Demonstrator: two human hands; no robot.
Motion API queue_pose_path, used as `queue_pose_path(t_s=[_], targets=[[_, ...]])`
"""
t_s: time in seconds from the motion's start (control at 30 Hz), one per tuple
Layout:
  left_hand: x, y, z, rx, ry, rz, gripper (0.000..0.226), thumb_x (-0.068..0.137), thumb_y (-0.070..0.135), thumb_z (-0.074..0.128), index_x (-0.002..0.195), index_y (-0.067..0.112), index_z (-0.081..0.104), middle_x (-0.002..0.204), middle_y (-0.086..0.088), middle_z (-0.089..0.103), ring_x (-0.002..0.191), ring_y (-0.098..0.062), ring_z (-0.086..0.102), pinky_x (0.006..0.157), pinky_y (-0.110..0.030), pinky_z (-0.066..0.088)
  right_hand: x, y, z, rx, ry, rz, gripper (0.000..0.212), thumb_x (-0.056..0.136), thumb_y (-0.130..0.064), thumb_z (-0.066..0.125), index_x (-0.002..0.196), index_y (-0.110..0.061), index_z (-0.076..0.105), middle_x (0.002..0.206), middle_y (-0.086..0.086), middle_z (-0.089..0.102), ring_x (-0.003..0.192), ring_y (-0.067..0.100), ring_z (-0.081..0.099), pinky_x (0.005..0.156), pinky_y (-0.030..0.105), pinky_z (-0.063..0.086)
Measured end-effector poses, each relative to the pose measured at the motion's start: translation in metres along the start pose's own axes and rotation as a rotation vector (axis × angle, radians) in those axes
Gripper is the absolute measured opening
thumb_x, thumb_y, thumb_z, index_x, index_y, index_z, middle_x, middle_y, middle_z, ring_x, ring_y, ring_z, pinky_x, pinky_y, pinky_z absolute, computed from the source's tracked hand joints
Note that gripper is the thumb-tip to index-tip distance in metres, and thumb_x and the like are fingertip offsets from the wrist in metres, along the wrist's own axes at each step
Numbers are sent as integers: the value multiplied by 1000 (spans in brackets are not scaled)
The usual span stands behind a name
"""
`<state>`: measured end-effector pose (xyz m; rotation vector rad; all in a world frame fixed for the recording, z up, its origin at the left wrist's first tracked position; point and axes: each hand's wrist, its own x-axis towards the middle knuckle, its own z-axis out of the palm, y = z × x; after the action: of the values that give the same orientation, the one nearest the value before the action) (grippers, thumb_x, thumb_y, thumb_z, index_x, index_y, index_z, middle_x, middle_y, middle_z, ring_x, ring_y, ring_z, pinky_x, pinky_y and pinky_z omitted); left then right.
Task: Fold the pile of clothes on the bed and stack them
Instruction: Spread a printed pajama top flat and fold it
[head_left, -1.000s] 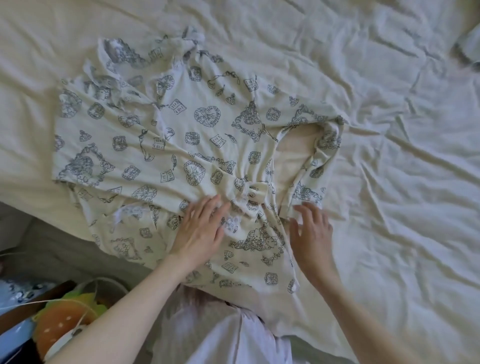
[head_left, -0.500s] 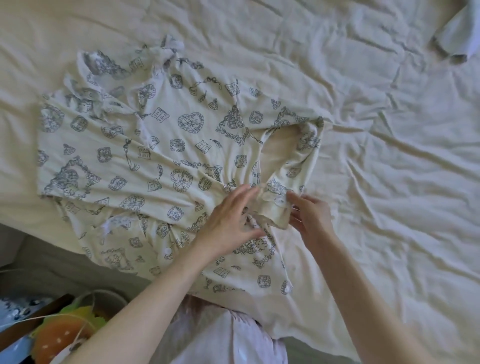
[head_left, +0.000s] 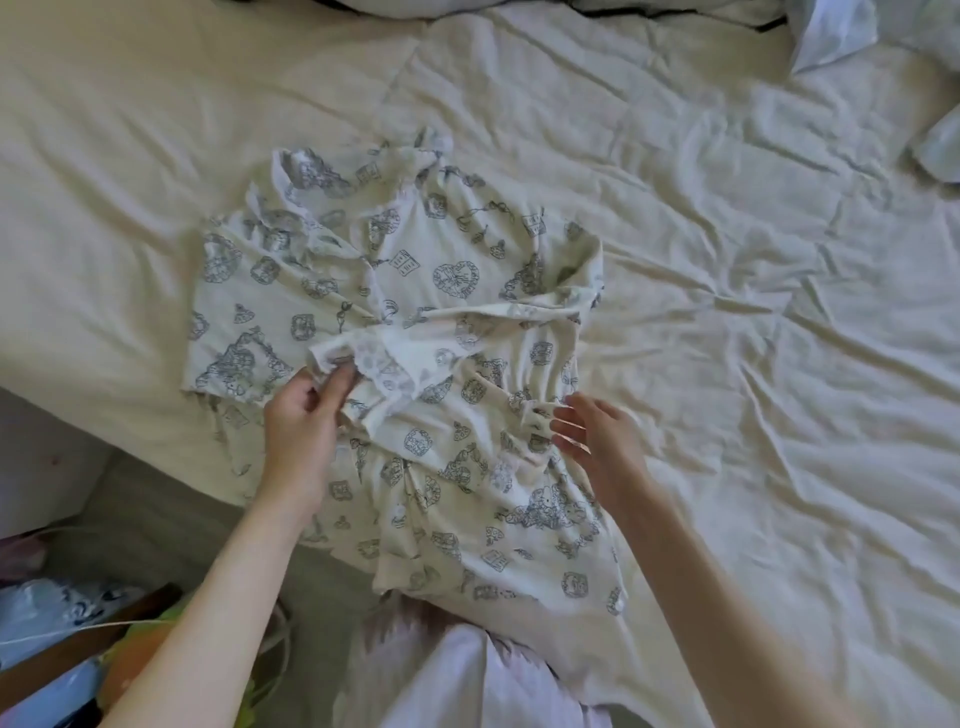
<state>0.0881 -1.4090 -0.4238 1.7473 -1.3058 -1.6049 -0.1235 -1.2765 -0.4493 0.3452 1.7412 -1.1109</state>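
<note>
A cream garment (head_left: 415, 270) with a grey-blue printed pattern lies spread on the bed (head_left: 727, 312), its lower part hanging over the near edge. One sleeve or side flap (head_left: 410, 353) is folded across to the left over the body of the garment. My left hand (head_left: 301, 421) pinches the end of that flap between thumb and fingers. My right hand (head_left: 597, 436) hovers with straight, spread fingers at the garment's right edge and holds nothing.
The bed is covered by a wrinkled cream sheet. Pale blue clothes lie at the top right corner (head_left: 831, 31) and at the right edge (head_left: 935, 150). Colourful objects and a white cord (head_left: 78, 639) sit on the floor at lower left.
My left hand has carried the right flap of the garment across to the left. My right hand let go of the flap and opened. The view shifted, so the garment sits further right.
</note>
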Motion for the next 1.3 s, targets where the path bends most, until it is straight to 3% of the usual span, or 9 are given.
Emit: queue_pose_path(t_s=[0.13,0.3,0.53,0.63,0.73,0.87,1.0,1.17,1.3], targets=[[26,-42,-69,51,255,-259,15,92,25,58,84,12,57,74,-5,55,67,-17,48,60,-28,39,12,10,41,-35,-46,70,18,98,-16,48,96,-1,57,85,10,59,73,20,58,70,28,52],[54,-68,-91,282,251,-386,19,91,22,58,102,6,60,97,-13,64,88,-28,58,75,-37,45,43,1,87,-7,-61,107,19,98,-21,46,88,-7,53,88,9,57,78,19,58,77,32,51],[83,-48,-51,971,126,249,43,85,12,59,127,9,49,130,-13,46,121,-32,38,93,-47,34,89,-37,118,209,10,95,31,97,-29,48,71,-11,50,50,-2,53,38,8,47,45,20,46],[102,-39,-16,1060,-124,498,37,89,16,56,126,14,53,134,-7,46,123,-27,38,98,-43,33,99,-48,121,354,124,151,28,96,-31,50,87,-5,55,74,6,62,63,16,60,57,27,55],[118,-32,14,1121,-273,641,37,90,12,53,127,12,54,136,-9,46,125,-28,40,100,-42,33,98,-47,121,350,171,218,15,95,-19,52,94,-5,54,83,8,63,68,17,60,41,28,52],[135,-27,39,1287,-317,575,31,92,12,50,122,11,53,119,-8,53,109,-24,49,91,-35,39,89,-24,108,283,208,297,16,94,-10,52,106,0,57,94,15,67,70,19,58,67,31,58],[138,-14,47,1294,-220,552,23,88,12,50,111,9,56,111,-7,57,101,-23,50,85,-35,37,74,3,95,281,243,308,17,92,-10,57,106,-1,55,74,9,60,54,14,61,45,22,54],[155,9,108,1154,-384,707,34,97,25,43,127,13,51,125,-4,56,114,-22,49,92,-36,36,89,-5,86,301,311,189,19,85,-27,67,77,-12,58,66,3,51,59,15,51,52,23,51],[170,25,182,970,-524,483,42,93,40,50,128,17,51,125,-4,55,117,-24,48,97,-39,38,102,-19,80,84,365,78,37,85,-33,64,67,-1,60,55,4,47,58,22,49,63,38,48]])
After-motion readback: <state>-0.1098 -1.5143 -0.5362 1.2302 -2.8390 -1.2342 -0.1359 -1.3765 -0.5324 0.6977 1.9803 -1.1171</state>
